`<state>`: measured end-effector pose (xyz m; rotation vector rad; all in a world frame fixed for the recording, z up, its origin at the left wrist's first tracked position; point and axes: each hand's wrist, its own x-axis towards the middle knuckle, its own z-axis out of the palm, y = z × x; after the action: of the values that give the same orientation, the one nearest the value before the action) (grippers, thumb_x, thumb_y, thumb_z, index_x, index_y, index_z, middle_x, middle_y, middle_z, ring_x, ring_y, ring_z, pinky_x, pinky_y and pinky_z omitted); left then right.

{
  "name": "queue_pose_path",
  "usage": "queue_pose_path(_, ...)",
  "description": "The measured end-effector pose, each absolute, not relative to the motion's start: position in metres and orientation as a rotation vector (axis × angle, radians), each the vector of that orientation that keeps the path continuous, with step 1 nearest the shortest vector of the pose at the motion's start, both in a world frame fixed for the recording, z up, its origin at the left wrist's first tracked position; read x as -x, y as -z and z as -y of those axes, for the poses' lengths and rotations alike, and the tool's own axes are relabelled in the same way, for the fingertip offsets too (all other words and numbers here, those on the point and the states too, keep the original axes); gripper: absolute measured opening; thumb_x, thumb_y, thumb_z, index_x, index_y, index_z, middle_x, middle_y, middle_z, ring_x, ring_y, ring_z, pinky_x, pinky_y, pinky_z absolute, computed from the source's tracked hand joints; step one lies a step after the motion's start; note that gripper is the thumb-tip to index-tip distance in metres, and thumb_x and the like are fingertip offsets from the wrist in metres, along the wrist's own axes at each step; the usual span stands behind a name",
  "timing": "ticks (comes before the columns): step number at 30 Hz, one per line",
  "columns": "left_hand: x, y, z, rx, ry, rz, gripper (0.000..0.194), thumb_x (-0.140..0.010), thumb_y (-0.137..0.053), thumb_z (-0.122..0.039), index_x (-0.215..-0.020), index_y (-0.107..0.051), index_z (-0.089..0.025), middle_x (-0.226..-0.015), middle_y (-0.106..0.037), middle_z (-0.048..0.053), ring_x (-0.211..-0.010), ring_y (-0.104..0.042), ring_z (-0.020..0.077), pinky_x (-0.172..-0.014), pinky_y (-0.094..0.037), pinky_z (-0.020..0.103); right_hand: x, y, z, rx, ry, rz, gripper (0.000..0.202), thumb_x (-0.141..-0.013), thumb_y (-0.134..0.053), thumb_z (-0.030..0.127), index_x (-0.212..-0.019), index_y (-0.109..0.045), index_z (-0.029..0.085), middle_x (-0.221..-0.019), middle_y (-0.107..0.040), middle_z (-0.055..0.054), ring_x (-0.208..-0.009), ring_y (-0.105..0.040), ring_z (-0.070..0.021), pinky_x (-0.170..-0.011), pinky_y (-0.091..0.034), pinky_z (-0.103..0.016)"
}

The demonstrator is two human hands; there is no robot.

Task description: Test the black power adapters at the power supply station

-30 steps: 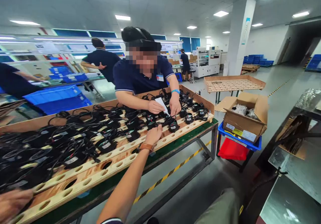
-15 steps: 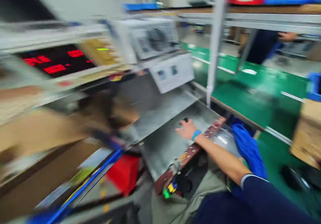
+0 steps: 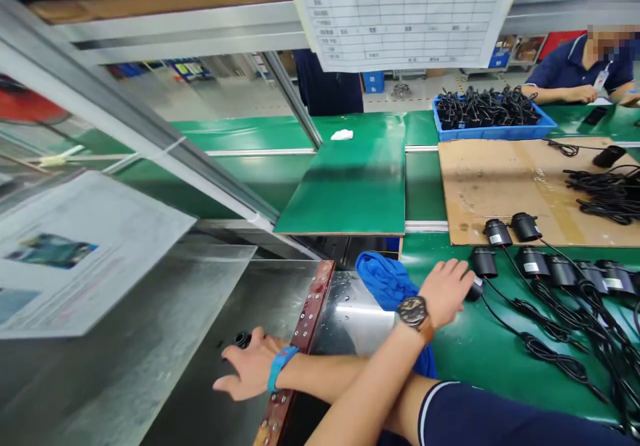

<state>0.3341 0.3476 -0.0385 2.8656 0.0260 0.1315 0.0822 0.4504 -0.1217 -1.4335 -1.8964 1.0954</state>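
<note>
My arms are crossed. My left hand, with a brown watch on its wrist, reaches right over the green bench. Its fingers are curled on a black cylindrical cabled part. More such black parts with white labels and long cables lie in rows just to the right. My right hand, wearing a blue wristband, reaches left and lies spread, palm down, on a metal tray. A small black piece sits at its fingertips.
A blue cloth lies beside a brown riveted strip. A cardboard sheet and a blue bin of black cables lie farther back. A co-worker sits at the far right. A printed sheet leans at left.
The view has swung from the wooden rack table to this green bench. My right hand stays on the metal tray; my left hand has crossed over onto a black part.
</note>
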Motion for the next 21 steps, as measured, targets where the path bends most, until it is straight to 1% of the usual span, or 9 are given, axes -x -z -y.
queue_pose_path(2, -0.364, 0.056, -0.338, -3.015, -0.07, 0.091, 0.045, -0.079, -0.074, -0.025, -0.119, -0.056, -0.014, -0.126, -0.055, 0.015, -0.113, -0.053, 0.0284, -0.091, -0.047, 0.042, -0.08, 0.127, -0.453, 1.429, -1.097, 1.871, 0.056, -0.089, -0.045, 0.066, -0.136, -0.042, 0.036, -0.134, -0.044, -0.01, -0.094, -0.064, -0.0325, -0.073, -0.052, -0.045)
queue_pose_path(4, -0.375, 0.069, -0.329, -3.123, -0.084, 0.09, 0.022, -0.092, -0.057, -0.022, -0.112, -0.06, -0.014, -0.122, -0.055, 0.015, -0.107, -0.055, 0.026, -0.089, -0.047, 0.042, -0.077, 0.133, -0.455, 1.419, -1.103, 1.848, 0.058, -0.088, -0.045, 0.066, -0.137, -0.042, 0.036, -0.131, -0.045, -0.01, -0.094, -0.065, -0.0337, -0.074, -0.053, -0.045)
queue_pose_path(7, -0.37, 0.077, -0.322, -3.17, -0.066, -0.032, 0.024, -0.098, -0.04, -0.018, -0.103, -0.063, -0.014, -0.115, -0.056, 0.015, -0.103, -0.055, 0.0263, -0.082, -0.049, 0.042, -0.074, 0.137, -0.459, 1.408, -1.132, 1.852, 0.062, -0.085, -0.05, 0.065, -0.137, -0.045, 0.031, -0.126, -0.045, -0.012, -0.092, -0.065, -0.0358, -0.075, -0.054, -0.048)
queue_pose_path(9, -0.356, 0.072, -0.323, -3.112, -0.034, -0.11, 0.023, -0.097, -0.039, -0.018, -0.105, -0.061, -0.014, -0.11, -0.057, 0.014, -0.099, -0.056, 0.0265, -0.073, -0.051, 0.039, -0.073, 0.137, -0.461, 1.394, -1.147, 1.867, 0.065, -0.085, -0.055, 0.063, -0.137, -0.046, 0.026, -0.123, -0.045, -0.014, -0.089, -0.065, -0.037, -0.076, -0.054, -0.051)
queue_pose_path(11, -0.334, 0.059, -0.329, -2.996, -0.076, -0.162, 0.021, -0.095, -0.044, -0.018, -0.111, -0.058, -0.016, -0.11, -0.058, 0.013, -0.1, -0.057, 0.0259, -0.07, -0.053, 0.036, -0.073, 0.136, -0.462, 1.385, -1.136, 1.881, 0.062, -0.086, -0.057, 0.059, -0.137, -0.046, 0.024, -0.12, -0.045, -0.015, -0.089, -0.065, -0.0366, -0.077, -0.053, -0.052)
queue_pose_path(14, -0.291, 0.03, -0.335, -2.709, -0.328, -0.285, 0.04, -0.086, -0.06, -0.024, -0.124, -0.05, -0.02, -0.125, -0.055, 0.011, -0.112, -0.055, 0.0252, -0.082, -0.055, 0.035, -0.072, 0.132, -0.461, 1.395, -1.097, 1.901, 0.054, -0.091, -0.056, 0.052, -0.137, -0.045, 0.025, -0.119, -0.044, -0.014, -0.091, -0.063, -0.0337, -0.083, -0.051, -0.049)
queue_pose_path(17, -0.24, -0.006, -0.332, -2.349, -0.788, -0.376, 0.058, -0.078, -0.07, -0.031, -0.13, -0.044, -0.022, -0.132, -0.051, 0.011, -0.118, -0.055, 0.0241, -0.097, -0.052, 0.033, -0.069, 0.129, -0.459, 1.416, -1.085, 1.929, 0.048, -0.096, -0.053, 0.043, -0.138, -0.043, 0.022, -0.121, -0.043, -0.015, -0.097, -0.061, -0.032, -0.09, -0.047, -0.045)
queue_pose_path(19, -0.205, -0.031, -0.325, -2.162, -1.099, -0.4, 0.065, -0.075, -0.074, -0.034, -0.13, -0.043, -0.024, -0.13, -0.053, 0.012, -0.116, -0.058, 0.024, -0.098, -0.052, 0.033, -0.065, 0.129, -0.459, 1.397, -1.091, 1.974, 0.045, -0.099, -0.048, 0.038, -0.138, -0.042, 0.017, -0.121, -0.043, -0.017, -0.098, -0.06, -0.0315, -0.092, -0.045, -0.045)
queue_pose_path(21, -0.167, -0.053, -0.314, -2.044, -1.338, -0.495, 0.069, -0.07, -0.08, -0.037, -0.127, -0.043, -0.026, -0.126, -0.056, 0.012, -0.11, -0.061, 0.0248, -0.095, -0.053, 0.034, -0.062, 0.128, -0.46, 1.392, -1.116, 1.949, 0.041, -0.1, -0.046, 0.037, -0.136, -0.045, 0.016, -0.119, -0.045, -0.018, -0.097, -0.06, -0.0301, -0.093, -0.045, -0.044)
